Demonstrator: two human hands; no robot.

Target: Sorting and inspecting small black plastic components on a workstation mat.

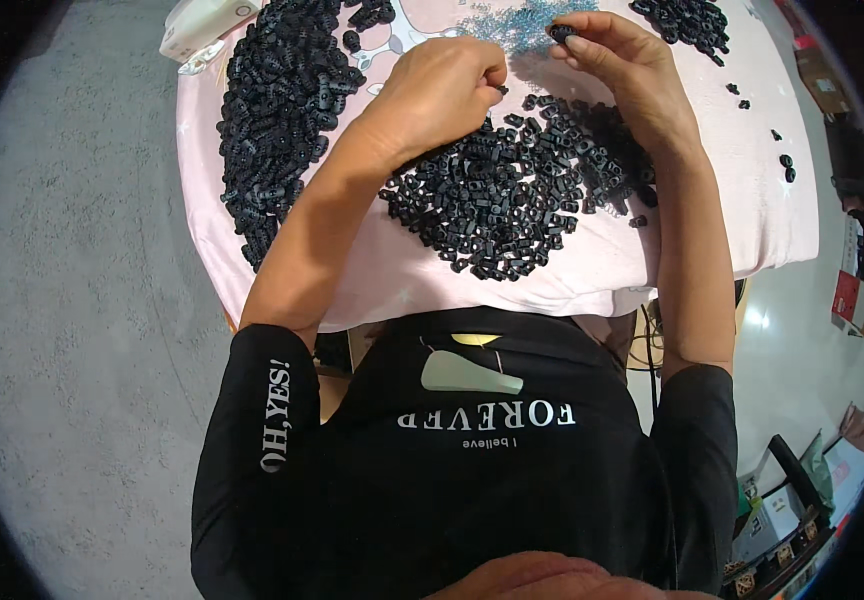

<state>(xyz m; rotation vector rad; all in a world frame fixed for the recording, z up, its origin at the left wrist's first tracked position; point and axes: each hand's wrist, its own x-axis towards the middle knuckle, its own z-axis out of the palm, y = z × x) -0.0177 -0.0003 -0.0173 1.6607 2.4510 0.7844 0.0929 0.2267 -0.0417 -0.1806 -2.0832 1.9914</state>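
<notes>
My right hand (642, 75) pinches a small black oval plastic part (560, 33) between thumb and fingertips, above the far side of the table. My left hand (437, 85) is closed, its fingertips pressed together at a small black piece (500, 90) that is mostly hidden. Just below it spreads a heap of small black plastic blocks with holes (492, 200). A pile of tiny shiny pieces, like clear or silvery springs (512, 22), lies beyond the hands. To the left of my left forearm runs a long heap of black ribbed oval parts (277, 110).
A pale pink cloth (762, 215) covers the table. Another black heap (687, 25) lies at the far right, with a few loose black pieces (788, 168) nearer. A white box (207, 25) stands at the far left corner. Boxes (852, 300) sit on the floor at right.
</notes>
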